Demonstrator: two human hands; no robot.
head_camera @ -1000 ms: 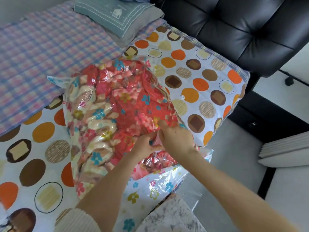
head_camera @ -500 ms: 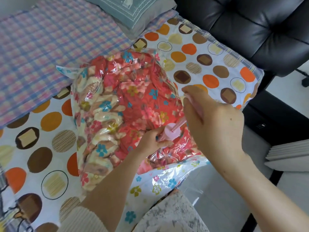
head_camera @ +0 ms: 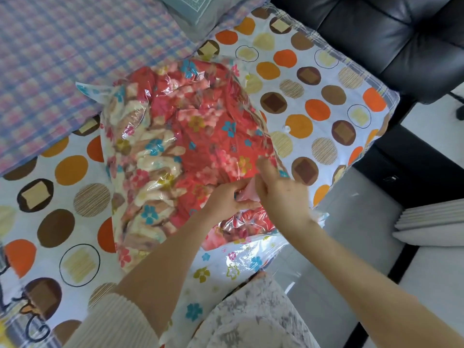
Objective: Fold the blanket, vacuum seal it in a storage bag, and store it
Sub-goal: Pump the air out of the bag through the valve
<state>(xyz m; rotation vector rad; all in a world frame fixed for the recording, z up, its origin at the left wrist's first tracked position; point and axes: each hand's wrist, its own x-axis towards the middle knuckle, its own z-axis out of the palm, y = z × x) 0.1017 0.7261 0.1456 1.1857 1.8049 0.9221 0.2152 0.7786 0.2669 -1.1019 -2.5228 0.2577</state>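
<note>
Floral blanket (head_camera: 213, 136) sat inside storage bag (head_camera: 251, 257) on dotted bedspread (head_camera: 313, 109). Person's left hand (head_camera: 226, 197) pinched pink valve (head_camera: 247, 193); right hand (head_camera: 281, 194) curled fingers over it. Bundle likely soft, light, film slippery: best lifted by bag's edges.

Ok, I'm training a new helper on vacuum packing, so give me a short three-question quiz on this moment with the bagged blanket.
1. True or false: the red flowered blanket is already inside the clear plastic storage bag.
2. What do the left hand and the right hand both grip? A) the small pink plastic valve piece B) a zip slider C) a vacuum hose
3. Fill in: the bag lies on a white sheet printed with orange and brown ____.

Key: 1 true. 2 A. 3 dots.
</note>
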